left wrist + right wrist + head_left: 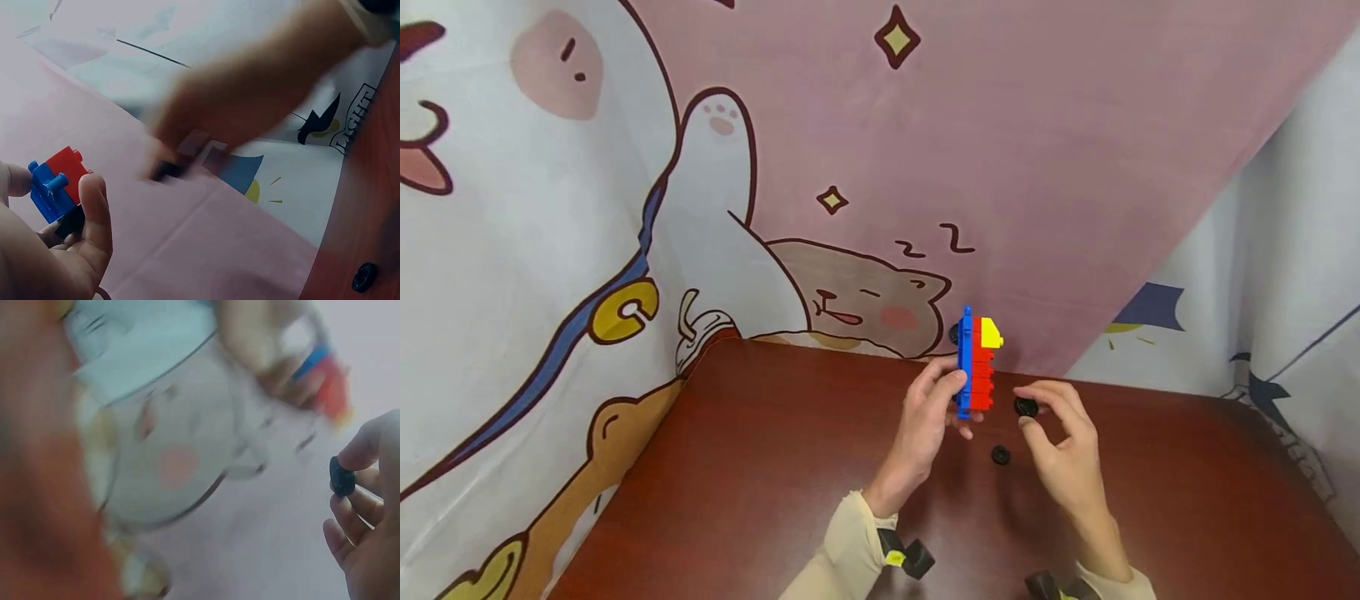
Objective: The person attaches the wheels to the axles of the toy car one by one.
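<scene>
My left hand [921, 417] grips a toy block car [977, 367] above the table, tipped up on end. It has a blue base, a row of red bricks and a yellow sloped brick at its upper end. A black wheel [954, 334] shows at the base's far side near the top. In the left wrist view, a round peg sticks out of the blue base [55, 186]. To the right of the car, my right hand [1067, 442] pinches a small black wheel [342, 477] between thumb and fingers, apart from the car.
Another black wheel [1001, 454] lies on the reddish-brown table [737, 483], between and below the hands. A cloth printed with cartoon animals [865, 292] hangs behind the table and along its sides.
</scene>
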### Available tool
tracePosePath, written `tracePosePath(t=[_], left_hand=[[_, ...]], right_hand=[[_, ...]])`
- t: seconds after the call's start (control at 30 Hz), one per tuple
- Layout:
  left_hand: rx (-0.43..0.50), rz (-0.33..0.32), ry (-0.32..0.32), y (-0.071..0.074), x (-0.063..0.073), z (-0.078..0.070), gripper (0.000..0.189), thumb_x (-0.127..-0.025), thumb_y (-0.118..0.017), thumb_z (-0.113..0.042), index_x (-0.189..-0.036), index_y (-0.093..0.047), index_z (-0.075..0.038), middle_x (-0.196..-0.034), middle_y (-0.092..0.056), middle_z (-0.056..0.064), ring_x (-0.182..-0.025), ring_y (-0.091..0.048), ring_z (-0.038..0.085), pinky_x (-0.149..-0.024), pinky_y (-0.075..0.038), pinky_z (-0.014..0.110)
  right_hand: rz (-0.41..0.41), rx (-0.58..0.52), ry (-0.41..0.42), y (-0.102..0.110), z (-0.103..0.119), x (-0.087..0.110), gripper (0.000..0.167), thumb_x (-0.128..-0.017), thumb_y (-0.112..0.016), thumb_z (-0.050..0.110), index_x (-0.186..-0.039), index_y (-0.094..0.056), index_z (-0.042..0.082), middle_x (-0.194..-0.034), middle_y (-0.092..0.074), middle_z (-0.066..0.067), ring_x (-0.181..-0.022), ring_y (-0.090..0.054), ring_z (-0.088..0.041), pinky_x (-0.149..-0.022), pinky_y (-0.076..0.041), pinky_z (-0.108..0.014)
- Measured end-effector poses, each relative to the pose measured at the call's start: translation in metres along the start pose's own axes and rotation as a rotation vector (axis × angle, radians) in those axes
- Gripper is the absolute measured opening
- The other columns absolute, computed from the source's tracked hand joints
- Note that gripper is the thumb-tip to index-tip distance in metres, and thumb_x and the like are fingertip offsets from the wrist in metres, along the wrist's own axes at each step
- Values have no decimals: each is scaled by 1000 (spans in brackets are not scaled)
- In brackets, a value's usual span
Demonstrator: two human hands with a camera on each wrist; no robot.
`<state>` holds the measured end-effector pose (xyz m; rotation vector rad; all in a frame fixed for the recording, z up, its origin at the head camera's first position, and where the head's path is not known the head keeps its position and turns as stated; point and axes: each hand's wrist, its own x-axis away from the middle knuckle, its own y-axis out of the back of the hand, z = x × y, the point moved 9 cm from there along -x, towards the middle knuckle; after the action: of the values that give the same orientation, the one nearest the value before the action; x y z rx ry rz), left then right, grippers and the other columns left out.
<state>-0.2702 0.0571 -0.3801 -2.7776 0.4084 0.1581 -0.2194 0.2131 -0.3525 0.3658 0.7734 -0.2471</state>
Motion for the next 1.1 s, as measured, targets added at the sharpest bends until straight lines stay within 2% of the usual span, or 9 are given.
tracePosePath(t=[0.13,0.3,0.43,0.63,0.7,0.8,0.93,1.1], left_hand=[[4,-2,8,-4,-2,4,38,-102,-48,-26,-128,-56,0,-101,-66,15,-64,-65,12,-52,-52,22],[20,-29,5,-6,-1,5,37,-102,-49,-23,-126,-58,4,-94,-63,5,-64,-59,11,-48,-51,23],[9,-18,13,-9,0,6,36,-102,-49,-23,-124,-59,3,-96,-63,4,-69,-57,11,-52,-52,24],[26,-7,71,-15,0,13,35,-103,-46,-24,-125,-58,1,-100,-63,1,-73,-58,9,-60,-50,22],[52,19,86,-19,1,13,36,-104,-42,-26,-127,-53,0,-102,-61,0,-76,-58,9,-64,-51,22],[98,100,96,-27,2,12,38,-105,-34,-30,-131,-42,-2,-107,-55,0,-80,-57,9,-70,-53,23],[132,193,94,-34,4,9,41,-101,-32,-30,-133,-35,-5,-110,-51,0,-81,-58,8,-75,-53,22],[113,219,105,-33,6,10,48,-92,-39,-22,-136,-33,-6,-119,-50,0,-98,-56,5,-83,-49,23]], right_hand=[[-45,-62,91,-4,27,-11,35,-74,-60,-22,-106,-68,-10,-106,-60,-12,-98,-54,-12,-85,-41,-18],[14,-66,150,-17,48,-13,43,-72,-64,-16,-115,-62,-9,-110,-60,-17,-107,-54,-14,-93,-43,-19],[60,-68,147,-24,53,-11,48,-71,-67,-15,-117,-59,-8,-113,-60,-18,-112,-52,-15,-97,-42,-19],[89,-6,172,-27,53,-11,42,-73,-68,-10,-115,-63,-3,-114,-62,-15,-111,-50,-18,-95,-42,-19],[90,8,185,-27,54,-12,41,-74,-67,-8,-114,-63,-2,-114,-62,-14,-110,-50,-18,-93,-43,-19],[86,20,196,-28,54,-12,39,-74,-67,-7,-113,-63,-2,-113,-63,-14,-109,-50,-19,-91,-43,-19],[78,38,201,-27,54,-12,38,-74,-67,-5,-112,-64,-2,-113,-64,-14,-107,-49,-19,-88,-42,-20],[80,56,170,-28,51,-10,38,-76,-68,-3,-113,-64,-1,-114,-64,-14,-108,-49,-19,-88,-43,-20]])
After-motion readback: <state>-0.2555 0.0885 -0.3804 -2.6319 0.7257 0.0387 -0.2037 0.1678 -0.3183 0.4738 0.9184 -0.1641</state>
